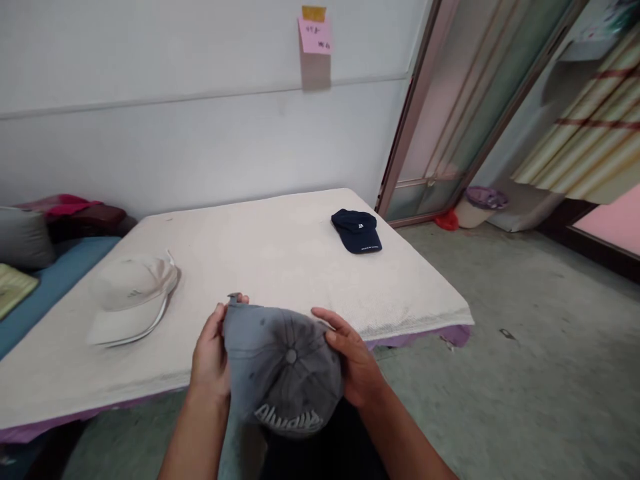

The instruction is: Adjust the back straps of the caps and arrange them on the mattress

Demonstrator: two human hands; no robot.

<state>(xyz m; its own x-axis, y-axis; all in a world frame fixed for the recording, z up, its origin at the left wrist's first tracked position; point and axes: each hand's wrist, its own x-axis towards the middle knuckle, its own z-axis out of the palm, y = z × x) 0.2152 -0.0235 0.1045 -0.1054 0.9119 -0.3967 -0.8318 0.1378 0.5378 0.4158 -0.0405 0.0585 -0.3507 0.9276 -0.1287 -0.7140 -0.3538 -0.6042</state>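
A grey baseball cap with raised white lettering is held between both hands, in front of the bed's near edge. My left hand grips its left side, close to the strap at the back. On the opposite side, my right hand is closed on the cap's edge, thumb and fingers on the fabric. A white baseball cap lies on the bed to the left, its brim toward me. Farther back on the right rests a navy baseball cap with a small white emblem.
The bed has a white cover. Pillows and folded cloth are at the far left. A pink note hangs on the wall. Right of the bed are a sliding door, a waste bin and a striped curtain.
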